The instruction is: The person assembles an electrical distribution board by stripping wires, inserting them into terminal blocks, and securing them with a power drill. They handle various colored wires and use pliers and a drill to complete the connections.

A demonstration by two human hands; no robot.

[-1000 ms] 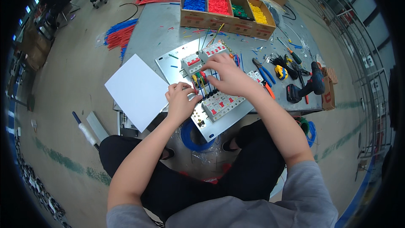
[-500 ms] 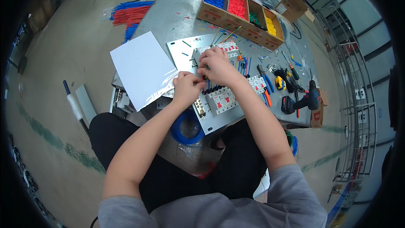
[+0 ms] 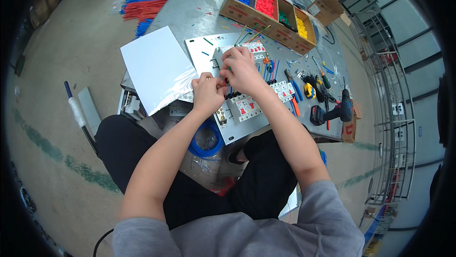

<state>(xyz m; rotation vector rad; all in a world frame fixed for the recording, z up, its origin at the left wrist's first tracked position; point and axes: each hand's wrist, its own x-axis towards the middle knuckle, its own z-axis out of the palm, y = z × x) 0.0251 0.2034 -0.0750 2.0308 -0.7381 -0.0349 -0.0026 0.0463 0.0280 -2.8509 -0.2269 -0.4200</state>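
A pale metal mounting plate (image 3: 195, 50) lies at the table's front edge. It carries a near row of white circuit breakers (image 3: 246, 106) with red switches and a far row of breakers (image 3: 257, 49). Coloured wires (image 3: 271, 70) run between the rows. Over the plate's left half, my left hand (image 3: 209, 94) is closed, thumb and fingers pinched together. Just right of it and farther back, my right hand (image 3: 241, 70) is bent over the wiring with curled fingers. What either hand pinches is hidden by the fingers. A brass terminal bar (image 3: 221, 116) sits on the plate below my left hand.
A white sheet (image 3: 156, 71) with shiny film lies left of the plate. Behind stands a divided cardboard box (image 3: 232, 13) of coloured small parts. Blue-handled pliers (image 3: 297, 90), a yellow tape measure (image 3: 309, 90) and a cordless drill (image 3: 338, 110) lie right. A blue wire coil (image 3: 203, 152) is below.
The whole view has shifted slightly, so the table appears a little higher and farther left. Both hands stay close together over the same part of the plate, with small finger movements.
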